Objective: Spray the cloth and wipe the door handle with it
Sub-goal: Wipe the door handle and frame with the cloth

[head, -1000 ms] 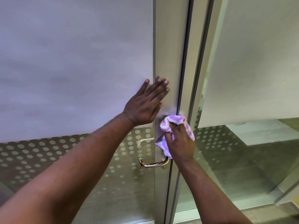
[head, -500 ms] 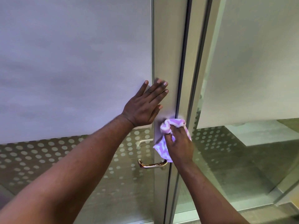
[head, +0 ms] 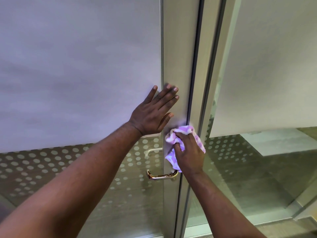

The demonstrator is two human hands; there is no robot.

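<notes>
A purple-and-white cloth (head: 173,140) is bunched in my right hand (head: 188,153), which presses it against the metal door stile just above the handle. The shiny metal lever handle (head: 161,176) sticks out to the left below the cloth, its right end hidden behind the cloth and my hand. My left hand (head: 154,112) lies flat with fingers spread on the frosted glass and the door frame (head: 178,66), a little above the cloth. No spray bottle is in view.
The door is a glass pane with a frosted upper part and a dotted band (head: 51,165) below. To the right stands a second glass panel (head: 265,83) with floor visible through it. A dark seal (head: 197,48) runs between the two frames.
My right hand has shifted the cloth slightly on the stile above the handle, first down, then back up a little. My left hand has stayed flat on the door.
</notes>
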